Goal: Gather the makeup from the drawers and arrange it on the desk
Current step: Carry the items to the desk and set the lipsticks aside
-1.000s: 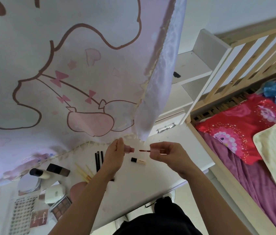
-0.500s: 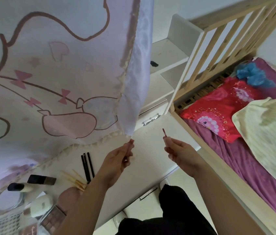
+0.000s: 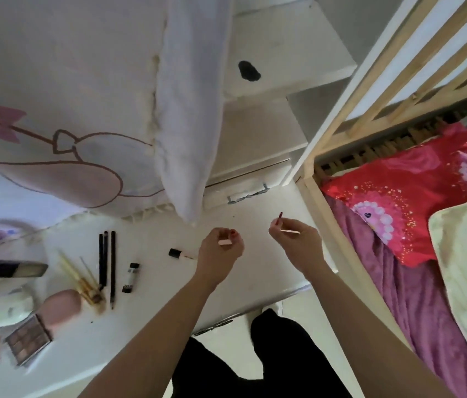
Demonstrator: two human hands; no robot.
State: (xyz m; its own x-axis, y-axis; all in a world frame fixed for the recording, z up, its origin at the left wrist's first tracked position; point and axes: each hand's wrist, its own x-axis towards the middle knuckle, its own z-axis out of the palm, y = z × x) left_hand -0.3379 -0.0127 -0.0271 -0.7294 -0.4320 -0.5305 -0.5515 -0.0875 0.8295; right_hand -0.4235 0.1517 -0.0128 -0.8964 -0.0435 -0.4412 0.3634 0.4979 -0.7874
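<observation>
Both hands are up over the white counter (image 3: 152, 334). Her left hand (image 3: 220, 248) pinches a small pink tube (image 3: 224, 242); most of the tube is hidden in the fingers. Her right hand (image 3: 295, 239) pinches a thin wand (image 3: 284, 225) with a dark red tip, held apart from the tube. More makeup lies on the counter: black pencils (image 3: 107, 262), a little bottle (image 3: 179, 254), a palette (image 3: 29, 338). A hanging cloth (image 3: 68, 96) hides the counter's back part.

Probably a bedroom — wooden bed frame (image 3: 352, 116), red pillow (image 3: 415, 202), white desk (image 3: 152, 282)
</observation>
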